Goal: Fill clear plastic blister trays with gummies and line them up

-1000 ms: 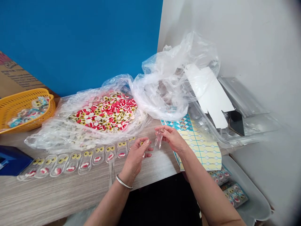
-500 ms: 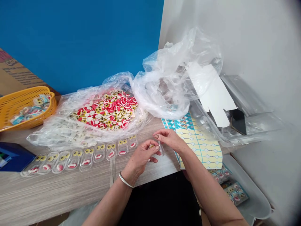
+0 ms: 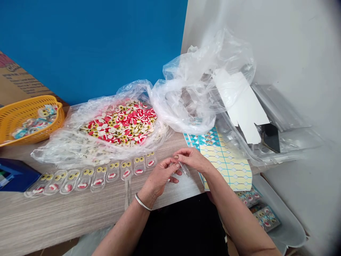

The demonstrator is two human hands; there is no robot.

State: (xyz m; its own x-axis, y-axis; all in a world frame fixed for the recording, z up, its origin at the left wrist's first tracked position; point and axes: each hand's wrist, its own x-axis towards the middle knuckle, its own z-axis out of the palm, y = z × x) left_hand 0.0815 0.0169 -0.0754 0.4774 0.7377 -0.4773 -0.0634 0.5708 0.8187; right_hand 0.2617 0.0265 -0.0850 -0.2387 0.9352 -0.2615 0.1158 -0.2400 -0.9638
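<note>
My left hand, with a bangle on the wrist, and my right hand meet over the table's front part. Between their fingertips is a small clear plastic case, its lower part showing below my right fingers. Both hands pinch it; my fingers hide most of what is inside. To the left, a row of clear plastic cases lies on the table, each with two yellow eye pieces and a red-and-white mouth piece. Behind the row, an opened plastic bag holds a heap of loose eye and mouth pieces.
Printed yellow and blue sticker sheets lie right of my hands. Beyond them are crumpled clear bags and a white card piece. A yellow basket and a dark blue box stand left. A grey bin with packed cards sits lower right.
My fingertips have drawn closer together around the clear case, which has tilted and shifted slightly right. The yellow piece seen at my left fingers is now hidden.
</note>
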